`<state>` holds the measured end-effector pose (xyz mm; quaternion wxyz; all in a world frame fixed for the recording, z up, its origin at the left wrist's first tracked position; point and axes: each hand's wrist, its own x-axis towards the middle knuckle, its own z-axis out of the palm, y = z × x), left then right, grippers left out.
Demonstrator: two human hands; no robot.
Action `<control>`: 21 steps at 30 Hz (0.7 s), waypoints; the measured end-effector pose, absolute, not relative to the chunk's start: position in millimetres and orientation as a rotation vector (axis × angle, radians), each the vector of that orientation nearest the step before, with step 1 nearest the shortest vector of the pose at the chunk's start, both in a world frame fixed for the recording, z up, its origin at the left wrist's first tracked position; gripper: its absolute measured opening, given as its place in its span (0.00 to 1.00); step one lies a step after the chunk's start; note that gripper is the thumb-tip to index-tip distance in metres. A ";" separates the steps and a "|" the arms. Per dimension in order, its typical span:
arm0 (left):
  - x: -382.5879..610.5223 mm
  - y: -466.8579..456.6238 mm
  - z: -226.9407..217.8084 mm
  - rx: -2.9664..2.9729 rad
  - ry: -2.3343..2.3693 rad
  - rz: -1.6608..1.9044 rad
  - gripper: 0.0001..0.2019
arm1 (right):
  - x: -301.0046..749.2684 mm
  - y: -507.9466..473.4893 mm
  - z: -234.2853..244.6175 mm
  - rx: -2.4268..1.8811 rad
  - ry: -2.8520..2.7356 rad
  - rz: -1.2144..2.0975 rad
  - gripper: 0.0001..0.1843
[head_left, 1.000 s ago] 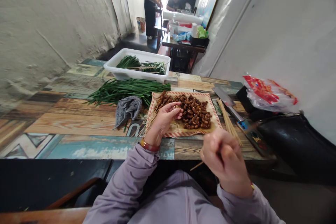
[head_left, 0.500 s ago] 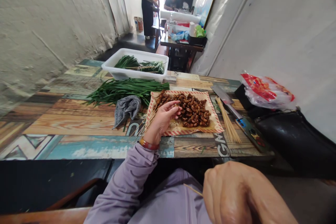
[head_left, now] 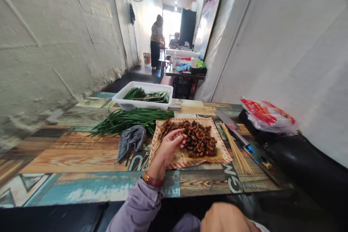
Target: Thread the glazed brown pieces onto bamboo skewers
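Observation:
My left hand (head_left: 172, 146) is over the left part of a heap of glossy brown, curled food pieces (head_left: 201, 139), with thumb and fingers pinched together. Whatever sits between those fingertips is too small to make out. The heap lies on a paper sheet with a red-striped border (head_left: 227, 156). Several brown-coated skewers (head_left: 155, 149) rest along the sheet's left edge, partly behind my left hand. Low at the bottom edge, my right hand (head_left: 224, 219) is closed in a fist, cut off by the frame; the bamboo skewer seen in it earlier is hidden now.
Bare bamboo skewers (head_left: 236, 148) and a cleaver (head_left: 233, 128) lie right of the sheet, near a black bag (head_left: 307, 166) and a red-printed plastic pack (head_left: 268, 116). Leftward are a grey cloth (head_left: 132, 141), long green chives (head_left: 133, 119) and a white tub (head_left: 141, 107). Two people are farther back.
The view has tilted up, so the table sits lower in the picture. My right hand shows less, and its skewer has gone from sight. My left hand stays pinched at the heap.

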<state>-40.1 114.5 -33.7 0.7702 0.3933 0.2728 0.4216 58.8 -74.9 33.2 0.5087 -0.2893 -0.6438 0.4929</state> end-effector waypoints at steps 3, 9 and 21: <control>-40.9 113.7 -32.9 0.823 0.564 0.920 0.24 | 59.5 -65.9 32.1 -0.683 -1.298 1.299 0.34; -39.1 115.4 -38.7 0.807 0.521 0.893 0.23 | 85.7 -31.2 9.5 -1.084 -0.898 1.043 0.16; -33.6 118.3 -45.1 0.818 0.478 0.889 0.19 | 110.0 -11.5 -40.8 -1.384 -1.052 0.777 0.13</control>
